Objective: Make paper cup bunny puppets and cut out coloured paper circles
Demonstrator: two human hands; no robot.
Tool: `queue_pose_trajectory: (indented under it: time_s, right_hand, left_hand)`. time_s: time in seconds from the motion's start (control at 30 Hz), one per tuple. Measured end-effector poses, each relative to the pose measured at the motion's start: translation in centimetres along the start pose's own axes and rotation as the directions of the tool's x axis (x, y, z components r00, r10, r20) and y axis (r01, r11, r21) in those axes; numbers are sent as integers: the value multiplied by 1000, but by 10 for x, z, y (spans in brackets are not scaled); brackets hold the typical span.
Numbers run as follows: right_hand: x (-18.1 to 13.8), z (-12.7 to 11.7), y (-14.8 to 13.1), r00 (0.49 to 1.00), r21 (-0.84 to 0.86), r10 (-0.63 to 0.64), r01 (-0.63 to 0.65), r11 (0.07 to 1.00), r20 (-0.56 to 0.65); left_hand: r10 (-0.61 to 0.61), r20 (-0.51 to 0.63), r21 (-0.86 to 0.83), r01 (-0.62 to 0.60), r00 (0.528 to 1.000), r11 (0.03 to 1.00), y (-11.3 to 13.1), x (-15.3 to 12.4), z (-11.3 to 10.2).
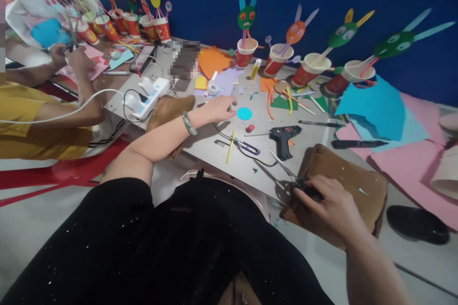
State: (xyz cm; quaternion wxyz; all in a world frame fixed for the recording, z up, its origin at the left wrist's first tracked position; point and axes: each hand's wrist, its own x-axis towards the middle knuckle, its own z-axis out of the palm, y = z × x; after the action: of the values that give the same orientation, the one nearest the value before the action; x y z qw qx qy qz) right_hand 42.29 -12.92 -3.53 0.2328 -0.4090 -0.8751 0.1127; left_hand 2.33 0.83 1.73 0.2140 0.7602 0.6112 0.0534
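My left hand [219,107] reaches out flat over the grey board [214,143], fingers stretched toward a small cyan paper circle [244,113], fingertips just left of it. A green bangle sits on that wrist. My right hand [327,205] is closed round the black handles of a pair of scissors [291,177], whose blades point up-left over the board's near edge. It rests on a brown cushion [354,186]. A black glue gun [282,139] lies between the two hands.
Paper cups with bunny-eared faces [246,50] line the blue wall. Coloured paper sheets [379,109], a craft knife [358,143], a glue stick [255,68], tape and a power strip [150,97] lie about. At left another person in yellow [43,124] cuts with scissors.
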Motion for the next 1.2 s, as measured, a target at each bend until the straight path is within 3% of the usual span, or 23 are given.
queue_pose_trajectory:
  time_s: [0.17,0.33,0.5,0.63,0.77,0.87,1.2]
  right_hand:
    - [38,-8,-10,984,-71,-160,154,985,-76]
    - [89,-9,3,977,-51,-177,173,984,-117]
    - [136,9,36,992,27,34,-30,999,-125]
    - [142,30,62,947,-24,174,-187,982,-270]
    - [127,38,81,883,-33,199,-235,972,-425]
    - [120,37,86,848,-11,249,-287,958,-467]
    - [112,39,79,833,60,256,-261,964,-491]
  left_hand:
    - [-29,-237,43,40,971,998,-32,0,-45]
    - [-43,-242,95,68,969,993,-46,22,-77]
    - [-74,-122,198,97,990,975,-37,45,-65]
    - [-16,-60,266,31,998,963,-35,52,-44]
    - [44,73,366,-68,996,928,-39,51,-29]
    - [36,116,379,-78,993,922,-41,51,-26]
    - [-48,123,351,2,991,936,-37,50,-30]
